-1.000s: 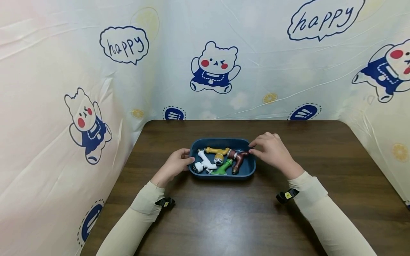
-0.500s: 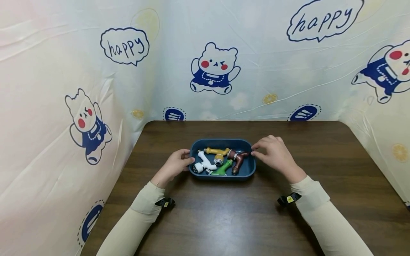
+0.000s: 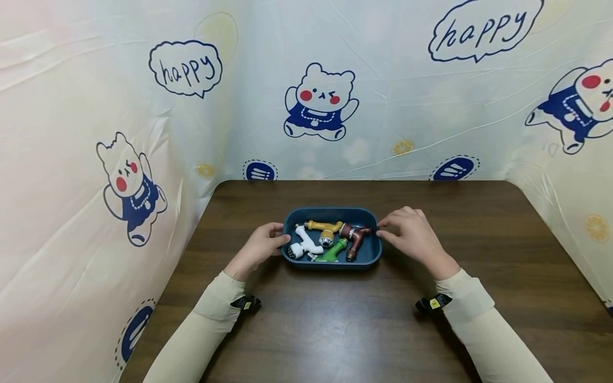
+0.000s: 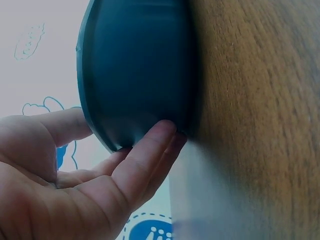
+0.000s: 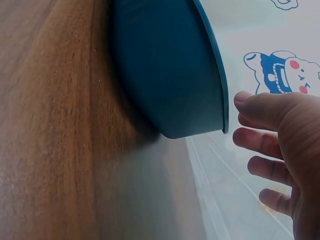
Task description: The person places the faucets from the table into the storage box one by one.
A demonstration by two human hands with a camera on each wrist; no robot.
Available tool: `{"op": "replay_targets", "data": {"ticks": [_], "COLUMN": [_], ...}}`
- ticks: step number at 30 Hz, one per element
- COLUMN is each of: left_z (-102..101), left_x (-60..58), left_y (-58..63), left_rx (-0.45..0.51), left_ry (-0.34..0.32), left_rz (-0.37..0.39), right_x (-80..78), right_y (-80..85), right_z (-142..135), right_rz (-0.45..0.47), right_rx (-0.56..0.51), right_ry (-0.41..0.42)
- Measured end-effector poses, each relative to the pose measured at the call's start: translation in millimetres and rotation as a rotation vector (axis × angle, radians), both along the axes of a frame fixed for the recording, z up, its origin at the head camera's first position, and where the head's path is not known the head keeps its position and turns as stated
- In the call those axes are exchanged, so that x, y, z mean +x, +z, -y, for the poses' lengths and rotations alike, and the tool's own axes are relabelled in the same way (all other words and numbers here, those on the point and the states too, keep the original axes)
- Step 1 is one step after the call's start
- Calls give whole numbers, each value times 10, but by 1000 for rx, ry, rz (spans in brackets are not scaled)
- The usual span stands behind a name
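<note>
A dark blue plastic tub (image 3: 333, 265) sits on the table, holding several toy-like taps. The white tap (image 3: 308, 242) lies at the left and the yellow tap (image 3: 322, 226) at the back. In front is the green tap (image 3: 332, 252), with the dark red tap (image 3: 355, 239) to the right. My left hand (image 3: 258, 246) grips the tub's left end; in the left wrist view its thumb is at the rim and its fingers press the outer wall. My right hand (image 3: 413, 234) is just off the right end. Its fingers are loosely bent, with a gap to the rim (image 5: 226, 100) in the right wrist view.
The brown wooden table (image 3: 330, 324) runs to a curtain (image 3: 383, 106) printed with bears, which also hangs along both sides. A black wrist camera (image 3: 246, 303) is strapped to the left wrist, another camera (image 3: 433, 303) to the right.
My right hand has drawn back from the tub's right rim, slightly right and toward me. The left hand and the taps have kept their places.
</note>
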State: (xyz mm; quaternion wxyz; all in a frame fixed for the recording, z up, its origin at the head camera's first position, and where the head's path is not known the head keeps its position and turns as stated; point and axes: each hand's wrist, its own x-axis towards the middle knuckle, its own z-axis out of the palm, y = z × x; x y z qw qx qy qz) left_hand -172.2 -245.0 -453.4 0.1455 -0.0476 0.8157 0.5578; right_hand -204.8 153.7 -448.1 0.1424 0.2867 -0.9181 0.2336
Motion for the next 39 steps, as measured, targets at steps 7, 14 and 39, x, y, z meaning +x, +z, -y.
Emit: {"op": "replay_targets", "data": {"ticks": [7,14,39], "left_z": [9,36,128], "left_x": [-10,-12,-48], "left_y": [1,28,54], "left_rx": [3,-7,-32], "left_ry": [8,3,-6], "left_rz": [9,7,-112], "right_x": [11,-9,19], "right_y": [-19,-46,-91], "right_z": [-20,-14,-83], "right_rz": [-1,-29,-27], "right_rx": [-13,-10,-25], "right_ry": [-1,1,0]}}
